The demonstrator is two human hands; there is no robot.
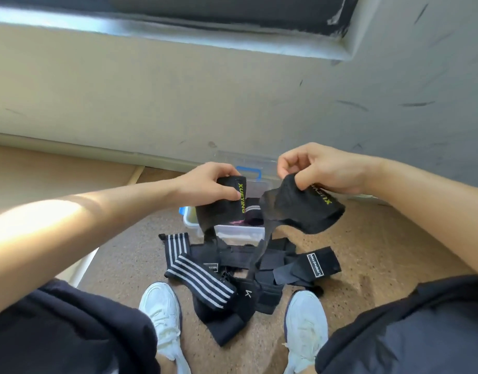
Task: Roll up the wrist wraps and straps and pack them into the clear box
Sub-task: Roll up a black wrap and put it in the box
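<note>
wrist wraps (305, 209): matt black woven cloth
striped wrap (200, 279): ribbed elastic cloth
clear box (240, 233): glossy see-through plastic
floor (373, 252): rough speckled
sneakers (162, 309): white mesh

Wraps pile (248, 273) lies between shoes (162, 314), before the clear box (240, 233).

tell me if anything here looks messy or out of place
Yes: the heap of wraps and straps on the floor before the clear box is unrolled and overlapping, a striped wrap lying across black ones. Strap tails from the XUEYING pads pinched by the left hand and right hand dangle into it.
</note>
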